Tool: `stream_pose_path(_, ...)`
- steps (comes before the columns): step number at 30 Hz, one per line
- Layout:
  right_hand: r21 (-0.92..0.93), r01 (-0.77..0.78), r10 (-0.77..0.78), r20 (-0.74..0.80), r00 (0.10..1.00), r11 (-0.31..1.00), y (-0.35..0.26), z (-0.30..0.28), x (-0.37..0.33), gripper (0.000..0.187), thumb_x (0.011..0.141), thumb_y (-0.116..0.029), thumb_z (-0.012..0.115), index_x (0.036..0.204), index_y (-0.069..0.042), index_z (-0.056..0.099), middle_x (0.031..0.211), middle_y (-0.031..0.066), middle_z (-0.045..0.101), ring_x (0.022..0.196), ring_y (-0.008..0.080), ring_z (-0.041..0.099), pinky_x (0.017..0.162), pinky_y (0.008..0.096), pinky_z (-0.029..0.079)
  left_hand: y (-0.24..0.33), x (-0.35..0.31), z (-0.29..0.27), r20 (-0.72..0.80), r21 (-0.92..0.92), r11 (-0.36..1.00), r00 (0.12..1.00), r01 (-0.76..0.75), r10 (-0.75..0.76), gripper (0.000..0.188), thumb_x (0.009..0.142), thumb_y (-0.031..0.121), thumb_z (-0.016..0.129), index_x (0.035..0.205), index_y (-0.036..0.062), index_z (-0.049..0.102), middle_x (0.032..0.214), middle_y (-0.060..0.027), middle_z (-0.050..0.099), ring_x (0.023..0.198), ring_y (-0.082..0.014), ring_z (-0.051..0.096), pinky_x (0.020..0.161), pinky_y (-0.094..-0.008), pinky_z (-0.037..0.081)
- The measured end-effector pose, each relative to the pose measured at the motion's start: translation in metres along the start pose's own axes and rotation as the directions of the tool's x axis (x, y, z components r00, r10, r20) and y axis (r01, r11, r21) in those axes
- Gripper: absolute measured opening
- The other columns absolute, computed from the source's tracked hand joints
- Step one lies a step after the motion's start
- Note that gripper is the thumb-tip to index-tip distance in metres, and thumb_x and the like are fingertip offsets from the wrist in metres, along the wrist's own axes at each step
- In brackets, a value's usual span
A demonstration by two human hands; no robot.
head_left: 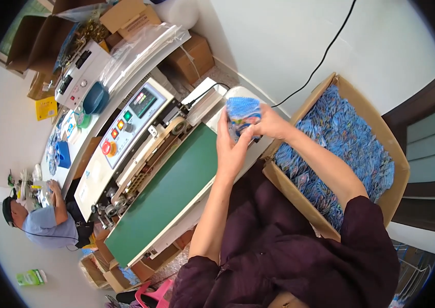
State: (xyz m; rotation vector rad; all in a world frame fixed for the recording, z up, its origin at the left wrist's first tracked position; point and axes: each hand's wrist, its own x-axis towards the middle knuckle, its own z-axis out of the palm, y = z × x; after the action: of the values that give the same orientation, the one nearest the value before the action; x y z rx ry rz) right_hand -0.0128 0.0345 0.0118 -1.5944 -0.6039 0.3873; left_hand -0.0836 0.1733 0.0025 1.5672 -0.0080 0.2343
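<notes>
Up at the far end of the green conveyor belt (168, 192), I hold a blue printed plastic packet (243, 108) with both hands. My left hand (229, 150) grips its left side, thumb pointing upward. From the other side, my right hand (273, 123) closes on its lower right part, so the fingers behind it are hidden. A pale rounded shape shows just behind the packet's top edge. Left of the belt stands a band sealer (125, 128) with a small screen and lit buttons.
A large cardboard box (400, 169) heaped with blue printed packets (340, 149) stands at my right. On the left, a long white table (81, 154) carries another machine, a teal bowl (95, 97) and plastic film. A co-worker (48, 220) works there. A black cable (325, 54) hangs by the wall.
</notes>
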Motion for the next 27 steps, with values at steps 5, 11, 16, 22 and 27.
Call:
stream_pose_path(5,0.220,-0.047,-0.002,0.215,0.977,0.974,-0.051,0.022,-0.035,0.055,0.068,-0.005,0.071,0.118,-0.001,0.051,0.111,0.0078,0.061,0.102,0.0138,0.055,0.088,0.0295,0.044,0.044,-0.042,-0.044,0.208,-0.300,0.951,0.978,0.071,-0.008,0.102,0.063,0.009,0.080,0.144,0.0042,0.019,0.137,-0.0116,0.037,0.128,-0.0236,0.037,0.107,-0.0370,0.029)
stream_pose_path(11,-0.428,0.237,-0.144,0.238,0.961,0.872,-0.070,0.078,-0.061,0.057,0.063,-0.010,0.070,0.114,0.000,0.047,0.111,0.0137,0.048,0.110,0.0278,0.046,0.095,0.0349,0.037,0.047,-0.097,-0.049,0.116,-0.411,0.878,0.969,0.245,-0.216,0.072,0.070,0.001,0.076,0.132,-0.0001,0.041,0.111,-0.0065,0.058,0.096,-0.0146,0.058,0.087,-0.0287,0.046)
stream_pose_path(16,-0.488,0.208,-0.198,0.073,0.977,0.848,-0.122,0.092,-0.090,0.056,0.063,-0.016,0.072,0.110,0.002,0.049,0.106,0.0134,0.052,0.092,0.0271,0.052,0.083,0.0385,0.042,0.040,-0.130,-0.068,-0.003,-0.503,0.836,0.967,0.218,-0.254,0.027,0.074,0.004,0.073,0.098,0.0040,0.061,0.091,-0.0031,0.065,0.081,-0.0133,0.062,0.077,-0.0276,0.050)
stream_pose_path(22,-0.367,0.726,-0.748,0.110,0.654,0.581,-0.241,0.072,-0.149,0.044,0.064,-0.015,0.071,0.101,0.003,0.055,0.097,0.0120,0.056,0.080,0.0240,0.053,0.075,0.0356,0.043,0.035,-0.154,-0.084,-0.072,-0.558,0.798,0.944,0.230,-0.322,0.034,0.074,0.006,0.073,0.104,0.0057,0.058,0.094,-0.0037,0.063,0.086,-0.0146,0.061,0.079,-0.0307,0.050)
stream_pose_path(27,-0.314,0.844,-0.850,0.166,0.500,0.435,-0.271,0.077,-0.162,0.041,0.066,-0.013,0.071,0.100,0.002,0.056,0.096,0.0117,0.056,0.081,0.0234,0.053,0.076,0.0348,0.043,0.036,-0.172,-0.084,-0.101,-0.571,0.796,0.945,0.201,-0.312,0.031,0.075,0.005,0.072,0.103,0.0063,0.058,0.094,-0.0031,0.063,0.086,-0.0137,0.062,0.079,-0.0293,0.050)
